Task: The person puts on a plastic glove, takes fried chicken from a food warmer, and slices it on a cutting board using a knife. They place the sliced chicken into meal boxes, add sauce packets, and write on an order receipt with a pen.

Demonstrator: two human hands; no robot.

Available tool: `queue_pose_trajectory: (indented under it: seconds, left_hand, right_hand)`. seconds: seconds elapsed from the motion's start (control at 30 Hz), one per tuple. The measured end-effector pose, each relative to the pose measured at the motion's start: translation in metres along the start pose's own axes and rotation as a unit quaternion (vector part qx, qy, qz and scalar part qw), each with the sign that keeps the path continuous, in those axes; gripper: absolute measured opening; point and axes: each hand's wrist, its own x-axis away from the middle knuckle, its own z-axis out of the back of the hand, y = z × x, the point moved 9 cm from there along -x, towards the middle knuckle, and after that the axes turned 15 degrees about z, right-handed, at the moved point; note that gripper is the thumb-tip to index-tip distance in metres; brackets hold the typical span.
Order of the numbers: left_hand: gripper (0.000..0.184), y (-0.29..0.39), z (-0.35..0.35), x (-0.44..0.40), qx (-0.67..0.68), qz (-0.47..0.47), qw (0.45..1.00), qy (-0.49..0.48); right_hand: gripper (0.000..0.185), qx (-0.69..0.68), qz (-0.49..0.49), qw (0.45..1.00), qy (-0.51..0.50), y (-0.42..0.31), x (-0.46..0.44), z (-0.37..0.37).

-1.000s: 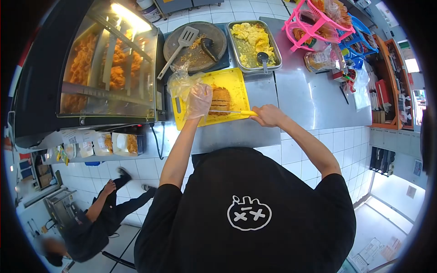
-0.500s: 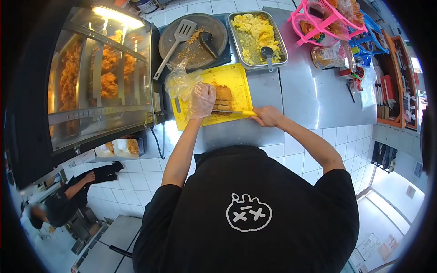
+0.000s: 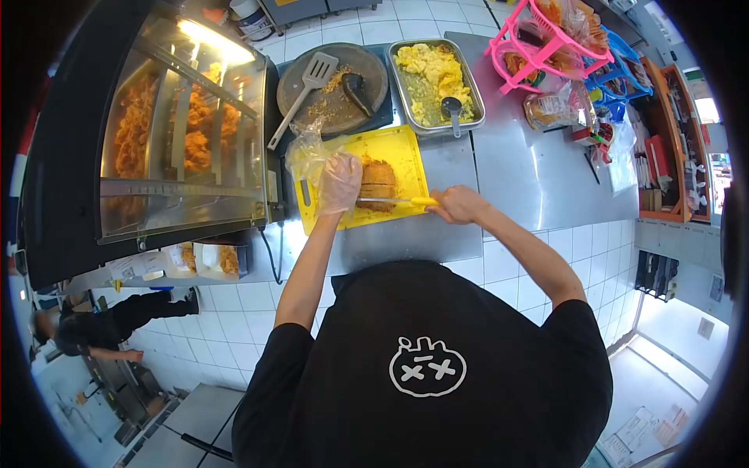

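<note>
The right hand's (image 3: 460,204) fingers wrap the knife's (image 3: 424,202) handle; the gloved left hand (image 3: 340,183) meets the cutlet's (image 3: 379,173) left side, its finger grip unclear. The cutlet, scored across, lies on the yellow board (image 3: 404,145), probably light, crumbly, best steadied by its sides. 2 forearms reach forward, converging.

Gloved left grip (image 3: 340,183), right grip (image 3: 459,204) holding knife (image 3: 413,201), cutlet (image 3: 379,175) on board (image 3: 410,153)

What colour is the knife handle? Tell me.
Yellow; the knife handle shows in the head view.
</note>
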Motion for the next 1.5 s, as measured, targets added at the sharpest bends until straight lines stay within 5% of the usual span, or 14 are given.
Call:
queue_pose_trajectory:
  seconds: [0.1,0.2,0.3,0.4,0.5,0.6,0.67,0.73,0.77,1.07,1.27,1.5]
  left_hand:
    - [0.009,-0.001,0.009,-0.020,0.038,-0.011,0.996,0.081]
    - [0.010,-0.006,0.000,-0.050,0.145,0.055,0.988,0.003]
    - [0.016,-0.002,-0.023,-0.051,0.069,0.011,0.997,-0.028]
    - [0.017,-0.007,-0.043,-0.046,0.076,0.078,0.990,-0.088]
    - [0.020,-0.013,-0.051,-0.040,0.126,0.100,0.987,-0.015]
    - [0.024,-0.021,-0.089,-0.025,0.102,0.123,0.986,-0.054]
    - [0.026,-0.026,-0.099,-0.027,0.095,0.090,0.990,0.061]
    - [0.026,-0.025,-0.076,-0.036,0.158,0.191,0.968,-0.044]
    - [0.026,-0.013,-0.083,-0.036,0.050,0.088,0.993,-0.065]
    - [0.019,-0.019,-0.014,-0.068,0.183,0.176,0.967,-0.012]
    - [0.021,-0.015,-0.037,-0.063,0.175,0.185,0.966,-0.042]
    - [0.020,0.000,-0.034,-0.064,0.163,0.117,0.979,-0.026]
  right_hand:
    - [0.039,0.000,-0.010,1.000,0.014,0.003,0.001,0.031]
    - [0.040,0.009,-0.003,1.000,0.016,0.020,-0.004,0.046]
    - [0.040,0.020,0.004,1.000,0.009,0.035,-0.013,0.047]
    - [0.040,0.005,0.008,1.000,-0.010,0.049,-0.022,0.029]
    - [0.039,-0.004,0.016,1.000,-0.004,0.058,-0.024,0.018]
    - [0.038,-0.045,0.012,0.999,0.000,0.065,-0.029,0.008]
    - [0.039,-0.039,0.025,0.999,0.010,0.072,-0.035,0.015]
    - [0.039,-0.048,0.024,0.999,0.004,0.065,-0.029,0.003]
    - [0.039,-0.043,0.021,0.999,0.003,0.069,-0.031,0.006]
    - [0.043,0.005,-0.001,0.999,-0.048,0.055,-0.023,0.055]
    - [0.041,0.016,0.035,0.999,-0.030,0.073,-0.032,0.048]
    - [0.041,-0.006,0.032,0.999,-0.040,0.094,-0.037,0.032]
